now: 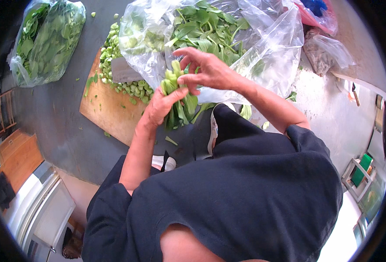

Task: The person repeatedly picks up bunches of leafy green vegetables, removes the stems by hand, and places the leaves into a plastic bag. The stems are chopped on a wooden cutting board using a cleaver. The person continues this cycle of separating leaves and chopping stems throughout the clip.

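My left hand [160, 106] is closed around a bunch of green bok choy [173, 82], pale stem ends up and leaves hanging down. Over the bunch, my right hand [209, 70] has its fingers spread, with the thumb against the stems. Behind both hands lies a clear plastic bag [268, 62], spread wide, with loose bok choy leaves [209, 32] in it. A wooden cutting board [114, 114] sits to the left, bearing a heap of cut bok choy bases [137, 88]. On the heap rests a flat grey rectangular blade [125, 70], probably a cleaver's; its handle is not visible.
A second clear bag of greens [50, 49] stands at the far left of the grey floor [58, 114]. At the upper right are a pink plastic bag [327, 16] and a small bag with brownish contents [323, 52]. Leaf scraps [171, 140] lie near my shoes [166, 162].
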`<state>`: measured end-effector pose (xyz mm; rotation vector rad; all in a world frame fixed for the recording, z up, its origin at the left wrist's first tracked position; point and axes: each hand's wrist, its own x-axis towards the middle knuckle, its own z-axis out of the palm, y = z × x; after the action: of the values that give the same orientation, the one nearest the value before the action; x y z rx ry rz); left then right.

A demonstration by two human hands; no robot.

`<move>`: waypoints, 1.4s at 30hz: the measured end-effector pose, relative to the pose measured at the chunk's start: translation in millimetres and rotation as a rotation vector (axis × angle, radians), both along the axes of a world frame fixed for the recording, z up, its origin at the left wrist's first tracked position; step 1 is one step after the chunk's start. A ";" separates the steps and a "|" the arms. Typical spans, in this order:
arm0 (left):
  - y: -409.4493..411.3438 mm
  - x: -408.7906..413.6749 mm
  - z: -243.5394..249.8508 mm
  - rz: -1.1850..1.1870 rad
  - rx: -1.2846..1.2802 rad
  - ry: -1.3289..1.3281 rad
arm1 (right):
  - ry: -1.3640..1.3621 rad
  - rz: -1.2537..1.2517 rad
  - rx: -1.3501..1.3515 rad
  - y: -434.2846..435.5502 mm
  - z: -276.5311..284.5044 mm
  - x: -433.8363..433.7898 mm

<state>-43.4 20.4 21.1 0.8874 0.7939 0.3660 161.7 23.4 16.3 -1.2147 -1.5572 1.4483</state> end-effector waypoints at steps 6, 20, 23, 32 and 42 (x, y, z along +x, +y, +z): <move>-6.1 -7.9 -7.4 -0.054 -0.135 -0.021 | 0.134 0.056 -0.235 -15.7 -0.7 -9.8; -5.1 -8.2 -2.8 0.288 -0.259 -0.146 | -0.886 0.081 0.689 117.7 -104.4 -10.3; -2.1 -16.4 12.5 0.331 -0.154 -0.121 | -0.650 -0.222 0.583 128.0 -51.1 20.1; 20.7 -32.7 15.7 0.475 -0.123 -0.069 | 0.162 -0.441 -0.096 104.6 -5.6 95.7; 20.6 -12.8 22.3 0.460 -0.042 0.031 | -0.043 -0.029 -0.042 75.9 -1.8 36.2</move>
<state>-56.2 41.0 43.4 0.6663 1.0315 0.7369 198.0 99.4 14.6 -1.2957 -1.5387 1.4517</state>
